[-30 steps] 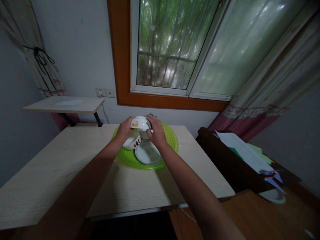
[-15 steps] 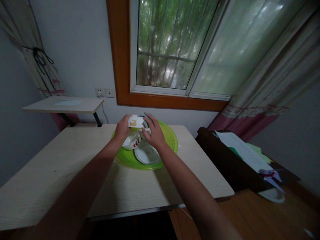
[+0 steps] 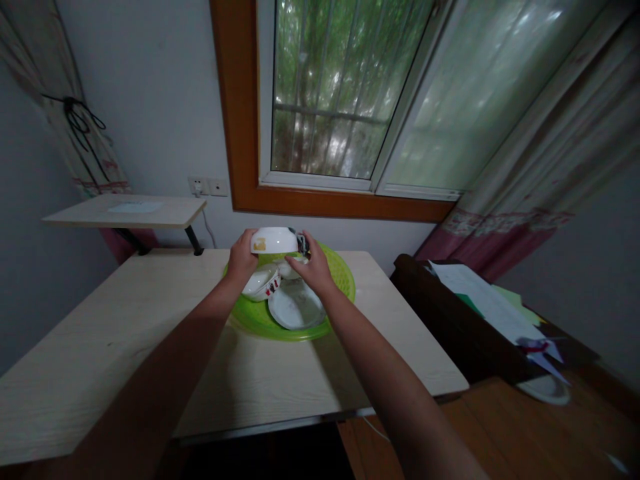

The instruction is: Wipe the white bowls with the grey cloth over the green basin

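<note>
A white bowl (image 3: 274,241) with a yellow print is held up above the green plastic basket (image 3: 270,332). Its left end is gripped by my left hand (image 3: 243,257). My right hand (image 3: 315,268) closes on the bowl's right end, where a dark patterned patch shows between thumb and fingers; whether this is print or a separate thing, I cannot tell. Below, inside the basket, rests a tilted white bowl (image 3: 261,285) with red and dark figures. A white plate (image 3: 296,308) leans beside it. Another white dish (image 3: 287,269) is partly hidden behind my right thumb.
The basket stands on a pale wooden table (image 3: 150,333) against the wall. A small raised shelf (image 3: 125,210) holds a sheet of paper at the back left. To the right is a dark piece of furniture (image 3: 435,313) with papers on it. A window (image 3: 330,93) rises behind.
My right hand has shifted from over the bowl's front to its right end, uncovering more of the bowl. The dishes in the basket stay where they were.
</note>
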### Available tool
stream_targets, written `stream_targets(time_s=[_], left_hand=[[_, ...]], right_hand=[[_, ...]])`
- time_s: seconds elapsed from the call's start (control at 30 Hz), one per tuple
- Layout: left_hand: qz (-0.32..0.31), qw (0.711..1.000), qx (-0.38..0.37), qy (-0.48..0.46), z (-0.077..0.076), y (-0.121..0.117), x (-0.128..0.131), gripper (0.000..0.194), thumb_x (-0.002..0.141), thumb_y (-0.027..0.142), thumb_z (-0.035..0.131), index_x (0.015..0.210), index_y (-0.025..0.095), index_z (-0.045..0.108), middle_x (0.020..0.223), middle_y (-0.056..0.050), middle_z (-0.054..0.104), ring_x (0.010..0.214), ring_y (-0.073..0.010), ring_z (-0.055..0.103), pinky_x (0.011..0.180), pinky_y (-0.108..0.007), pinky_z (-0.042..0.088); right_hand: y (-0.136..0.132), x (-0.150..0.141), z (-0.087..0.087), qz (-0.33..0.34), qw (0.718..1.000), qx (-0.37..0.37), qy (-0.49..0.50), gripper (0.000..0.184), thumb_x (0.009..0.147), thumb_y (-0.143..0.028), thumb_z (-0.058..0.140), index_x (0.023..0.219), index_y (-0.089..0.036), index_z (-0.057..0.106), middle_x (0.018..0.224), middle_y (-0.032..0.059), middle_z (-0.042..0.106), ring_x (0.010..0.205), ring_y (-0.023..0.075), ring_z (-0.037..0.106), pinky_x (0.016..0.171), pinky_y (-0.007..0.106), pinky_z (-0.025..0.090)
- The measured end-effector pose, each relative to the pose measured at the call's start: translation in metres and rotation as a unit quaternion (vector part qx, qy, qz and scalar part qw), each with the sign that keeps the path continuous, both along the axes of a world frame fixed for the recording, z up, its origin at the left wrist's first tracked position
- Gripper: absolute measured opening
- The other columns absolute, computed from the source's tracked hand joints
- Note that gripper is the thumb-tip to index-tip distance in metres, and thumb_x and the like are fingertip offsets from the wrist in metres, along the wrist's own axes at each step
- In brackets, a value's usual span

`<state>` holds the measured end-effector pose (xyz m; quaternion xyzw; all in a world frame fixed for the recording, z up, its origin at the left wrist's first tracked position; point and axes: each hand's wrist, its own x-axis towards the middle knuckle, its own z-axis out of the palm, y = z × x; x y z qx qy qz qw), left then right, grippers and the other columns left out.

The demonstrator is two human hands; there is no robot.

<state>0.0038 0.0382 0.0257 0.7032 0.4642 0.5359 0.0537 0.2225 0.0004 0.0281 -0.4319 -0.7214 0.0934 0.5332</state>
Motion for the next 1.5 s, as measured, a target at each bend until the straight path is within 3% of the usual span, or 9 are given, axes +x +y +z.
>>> stream_targets(time_s=[0.17,0.4,0.53,0.67,0.87,1.1,1.2,1.37,1.5], left_hand=[[0.018,1.000,-0.014,0.012,-0.001,0.002,0.001,0.039,0.077,0.013,0.055,0.115,0.020,0.061,0.109,-0.009,0.071,0.099,-0.0245,0.066,0.089,-0.038,0.053],[0.023,0.999,-0.023,0.042,-0.003,0.005,0.001,0.041,0.077,0.015,0.059,0.118,0.020,0.060,0.111,-0.010,0.071,0.102,-0.0252,0.066,0.091,-0.038,0.053],[0.024,0.998,-0.016,0.052,-0.005,0.006,0.000,0.042,0.078,0.013,0.058,0.119,0.021,0.060,0.113,-0.010,0.071,0.103,-0.0254,0.066,0.092,-0.039,0.053],[0.029,0.998,-0.018,0.060,-0.005,0.007,0.000,0.043,0.077,0.011,0.057,0.119,0.021,0.060,0.114,-0.010,0.070,0.105,-0.0253,0.066,0.093,-0.038,0.052],[0.028,0.997,-0.020,0.062,-0.002,0.003,0.000,0.046,0.076,0.009,0.055,0.120,0.021,0.060,0.114,-0.011,0.070,0.106,-0.0257,0.065,0.093,-0.038,0.052],[0.023,0.997,-0.030,0.068,0.000,0.001,0.001,0.046,0.076,0.009,0.055,0.120,0.020,0.061,0.114,-0.010,0.070,0.105,-0.0249,0.065,0.094,-0.037,0.052],[0.031,0.997,-0.045,0.061,0.001,0.001,0.002,0.044,0.078,0.009,0.055,0.120,0.019,0.061,0.115,-0.010,0.070,0.105,-0.0247,0.065,0.094,-0.037,0.052],[0.040,0.996,-0.050,0.054,0.002,0.000,0.003,0.046,0.078,0.007,0.055,0.123,0.018,0.059,0.119,-0.011,0.069,0.109,-0.0251,0.064,0.099,-0.038,0.051],[0.030,0.997,-0.045,0.050,0.000,0.001,0.002,0.048,0.078,0.010,0.059,0.126,0.018,0.059,0.119,-0.011,0.069,0.109,-0.0257,0.064,0.099,-0.039,0.051]], right_hand=[[-0.011,-0.004,0.010,0.018,0.993,0.097,-0.063,0.054,0.093,-0.031,0.062,0.145,-0.023,0.050,0.147,0.0135,0.055,0.138,0.0264,0.050,0.120,0.049,0.038],[-0.031,-0.012,0.019,0.063,0.980,0.135,-0.129,0.045,0.095,-0.034,0.060,0.140,-0.030,0.055,0.153,0.0101,0.046,0.143,0.0285,0.043,0.121,0.052,0.037],[-0.025,-0.012,0.016,0.009,0.988,0.130,-0.082,0.031,0.101,-0.028,0.050,0.131,-0.029,0.058,0.145,0.0113,0.048,0.139,0.0258,0.047,0.119,0.050,0.040],[-0.015,-0.007,0.010,-0.038,0.988,0.145,-0.028,0.036,0.099,-0.029,0.054,0.134,-0.023,0.052,0.140,0.0155,0.046,0.136,0.0266,0.046,0.117,0.049,0.042],[-0.010,-0.001,0.009,-0.078,0.990,0.105,-0.054,0.022,0.095,-0.033,0.060,0.115,-0.024,0.064,0.131,0.0132,0.055,0.126,0.0295,0.051,0.112,0.053,0.041],[-0.013,-0.004,0.011,0.003,0.987,0.129,-0.097,0.040,0.091,-0.014,0.048,0.128,-0.023,0.059,0.137,0.0106,0.062,0.132,0.0252,0.053,0.117,0.050,0.039],[-0.012,-0.005,0.010,0.005,0.985,0.117,-0.129,0.050,0.090,-0.011,0.046,0.136,-0.024,0.058,0.143,0.0081,0.061,0.135,0.0245,0.053,0.122,0.050,0.035],[-0.011,-0.007,0.007,-0.028,0.992,0.041,-0.118,0.047,0.102,-0.028,0.042,0.146,-0.019,0.052,0.149,0.0120,0.057,0.137,0.0257,0.054,0.120,0.047,0.039],[-0.009,-0.007,0.001,-0.018,0.994,-0.026,-0.104,0.061,0.099,-0.043,0.051,0.153,-0.016,0.043,0.150,0.0174,0.055,0.136,0.0298,0.055,0.116,0.049,0.042]])
